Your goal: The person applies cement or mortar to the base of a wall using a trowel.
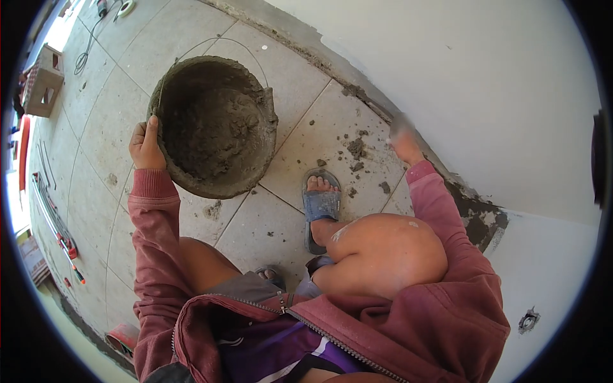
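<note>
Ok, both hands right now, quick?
Left hand: holding the bucket by its rim.
Right hand: blurred near the wall; can't tell if open, closed or holding something.

There's room to reach low over the floor tiles (300,121) between the bucket (269,147) and the wall (479,76), though I see mortar lumps (356,149) and a sandalled foot (321,207) intruding, and a wire handle (220,38) looping past the bucket's far rim.

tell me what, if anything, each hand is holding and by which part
The left hand holds the bucket by its rim. The right hand is too blurred to tell whether it holds anything.
</note>
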A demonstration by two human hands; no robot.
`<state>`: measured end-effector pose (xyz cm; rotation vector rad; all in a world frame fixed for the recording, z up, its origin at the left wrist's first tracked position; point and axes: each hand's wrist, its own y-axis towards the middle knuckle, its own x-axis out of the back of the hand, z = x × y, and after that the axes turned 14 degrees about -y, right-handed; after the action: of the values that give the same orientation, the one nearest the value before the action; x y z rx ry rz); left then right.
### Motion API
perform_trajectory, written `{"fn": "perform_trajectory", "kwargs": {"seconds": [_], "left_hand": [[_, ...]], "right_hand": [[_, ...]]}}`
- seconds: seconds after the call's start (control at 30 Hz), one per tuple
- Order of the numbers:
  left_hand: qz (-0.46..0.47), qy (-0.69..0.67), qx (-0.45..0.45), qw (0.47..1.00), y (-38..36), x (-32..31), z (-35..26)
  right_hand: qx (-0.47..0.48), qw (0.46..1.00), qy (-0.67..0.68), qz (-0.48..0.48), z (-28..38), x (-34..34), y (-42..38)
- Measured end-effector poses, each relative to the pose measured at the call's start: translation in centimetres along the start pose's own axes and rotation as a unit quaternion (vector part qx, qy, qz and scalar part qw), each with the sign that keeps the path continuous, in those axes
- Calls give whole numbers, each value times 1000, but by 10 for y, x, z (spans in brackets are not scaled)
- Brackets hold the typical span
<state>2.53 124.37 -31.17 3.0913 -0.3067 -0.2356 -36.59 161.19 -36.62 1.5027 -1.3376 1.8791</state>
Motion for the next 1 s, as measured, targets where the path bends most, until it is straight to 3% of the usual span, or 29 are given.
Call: {"fn": "perform_trajectory", "kwargs": {"seconds": [0.13, 0.23, 0.33, 0.4, 0.47, 0.53, 0.6, 0.63, 0.67, 0.7, 0.77, 0.9, 0.97, 1.0], "left_hand": [[-8, 0, -8, 1000, -3, 1, 3], [-7, 0, -7, 1000, -6, -1, 0], [-13, 21, -15, 1000, -8, -5, -2], [-3, -5, 1, 1000, -13, -5, -1], [-9, 1, -19, 1000, -17, -6, -1], [-34, 28, -18, 999, -20, -15, -6], [-23, 14, 2, 1000, -22, -19, -12], [-30, 14, -4, 999, -22, -23, -13], [-36, 15, -10, 999, -21, -27, -13], [-33, 19, -7, 999, -21, -30, -15], [-29, 24, 9, 999, -22, -34, -17], [-54, 39, -16, 998, -12, -35, -7], [-70, -5, 24, 997, -4, -32, -8], [-72, 3, 22, 997, 0, -31, -8]], "right_hand": [[3, 998, -58, 34, -3, -7, 19], [17, 1000, -3, -14, 36, 15, 10], [112, 992, -21, -48, 67, 22, 11], [108, 989, -2, 100, 74, -2, 25], [19, 982, 143, 125, 50, -49, 47], [-54, 947, 261, 178, 55, -33, 33], [-60, 945, 315, 71, 50, -34, 30], [15, 974, 218, -65, 38, -54, 34], [88, 968, 119, -202, 36, -70, 43], [101, 966, 123, -204, 55, -55, 45], [96, 982, 158, -39, 86, -32, 35], [151, 963, 222, -3, 147, -59, 62], [103, 886, 437, 117, 188, -53, 60], [106, 883, 441, 124, 197, -62, 67]]}}
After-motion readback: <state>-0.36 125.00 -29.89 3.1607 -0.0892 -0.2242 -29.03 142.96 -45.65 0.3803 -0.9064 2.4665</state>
